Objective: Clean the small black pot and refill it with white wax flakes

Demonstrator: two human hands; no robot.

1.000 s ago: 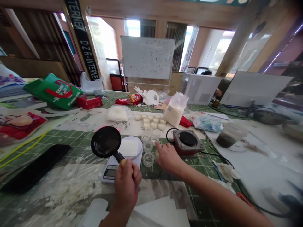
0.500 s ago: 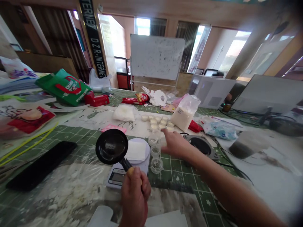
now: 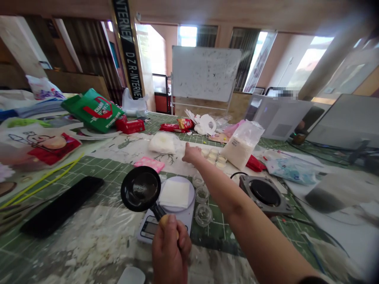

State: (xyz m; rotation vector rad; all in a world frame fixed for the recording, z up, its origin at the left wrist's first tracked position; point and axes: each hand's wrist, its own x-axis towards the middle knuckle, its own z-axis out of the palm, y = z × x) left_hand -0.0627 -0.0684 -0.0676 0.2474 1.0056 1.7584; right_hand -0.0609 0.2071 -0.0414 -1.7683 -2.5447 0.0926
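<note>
Left hand point(image 3: 171, 246) gripping black pan point(image 3: 141, 188) (wooden handle); right hand point(image 3: 192, 154) near filled cups point(image 3: 213, 156).

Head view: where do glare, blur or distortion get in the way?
Head view: windows blown out behind the whiteboard; small glints inside the pan; right edge smeared and stretched, with the upper right corner dark; pixelated patch above the white computer case.

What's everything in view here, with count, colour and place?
Pan: one, black, front centre
Scale: one, pale, centre
Pad: one, white, on scale
Clear cups: at least three, colourless, centre
Filled cups: several, cream, beyond
Hot plate: one, black, right
Filled bags: two, whitish, mid-table
Slab: one, black, left
Shopping bag: one, green, back left
Mat: one, green, tabletop
Whiteboard: one, white, background
Left hand: one, bare, holding pan
Right hand: one, bare, beyond scale
</note>
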